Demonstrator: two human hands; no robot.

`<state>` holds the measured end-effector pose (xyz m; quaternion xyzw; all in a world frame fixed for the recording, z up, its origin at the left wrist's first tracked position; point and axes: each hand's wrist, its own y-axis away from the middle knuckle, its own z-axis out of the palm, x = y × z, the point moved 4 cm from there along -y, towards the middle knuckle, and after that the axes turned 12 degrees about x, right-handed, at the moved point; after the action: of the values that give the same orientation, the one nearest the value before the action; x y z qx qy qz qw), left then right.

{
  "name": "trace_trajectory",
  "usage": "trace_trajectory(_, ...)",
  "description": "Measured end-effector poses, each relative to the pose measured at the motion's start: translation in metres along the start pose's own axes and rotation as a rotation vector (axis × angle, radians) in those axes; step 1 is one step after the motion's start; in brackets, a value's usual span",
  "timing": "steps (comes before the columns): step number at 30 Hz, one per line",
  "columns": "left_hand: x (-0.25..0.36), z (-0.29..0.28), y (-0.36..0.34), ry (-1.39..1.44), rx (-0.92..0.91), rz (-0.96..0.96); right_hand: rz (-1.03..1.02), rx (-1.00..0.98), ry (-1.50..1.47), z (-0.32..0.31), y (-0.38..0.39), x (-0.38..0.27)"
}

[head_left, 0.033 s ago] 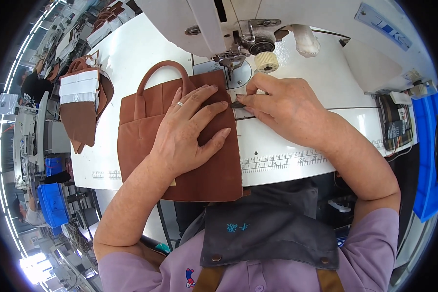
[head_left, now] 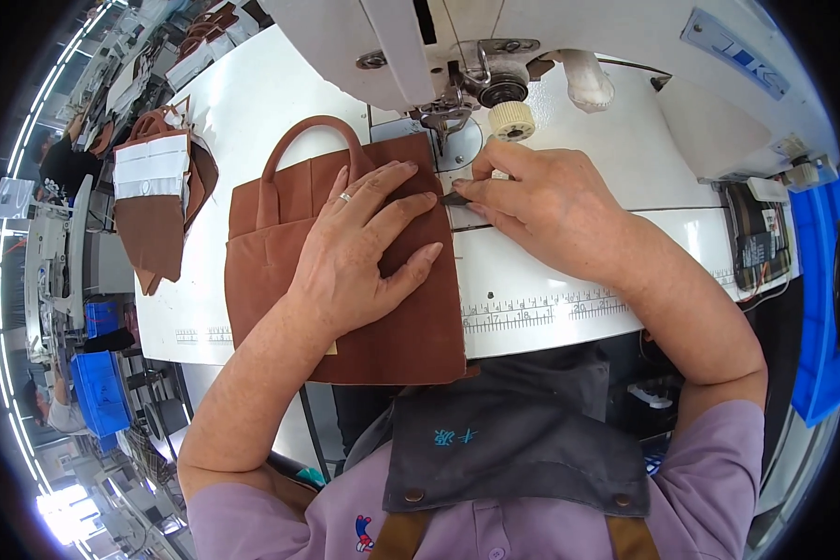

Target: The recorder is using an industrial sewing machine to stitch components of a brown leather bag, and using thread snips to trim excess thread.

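Observation:
A brown bag panel with a rounded carrying handle lies flat on the white sewing table. My left hand rests on it, fingers spread, a ring on one finger. At the panel's right edge, my right hand pinches a small dark pointed piece; its tip touches or nearly touches that edge. Most of the piece is hidden by my fingers, so its kind does not show. Just beyond the panel's top right corner is the sewing machine's presser foot.
The white sewing machine head hangs over the far side, with a cream knob near my right hand. Brown and white bag pieces lie at the left. A plaid item sits at the right edge, by a blue bin.

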<state>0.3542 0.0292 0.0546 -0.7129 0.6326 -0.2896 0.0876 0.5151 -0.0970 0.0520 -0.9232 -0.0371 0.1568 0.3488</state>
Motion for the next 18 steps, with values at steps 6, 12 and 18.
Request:
trace_trajectory(6, -0.013, 0.007, -0.014, -0.010, 0.049, -0.004, 0.041, 0.030, 0.101, 0.007, -0.007, 0.011)
trace_trajectory(12, -0.023, 0.013, -0.030, 0.045, 0.059, 0.000, 0.093, -0.025, 0.256, 0.009, -0.011, 0.021)
trace_trajectory(18, -0.031, 0.014, -0.037, 0.065, 0.102, 0.036, 0.079, 0.006, 0.300, 0.011, -0.013, 0.024)
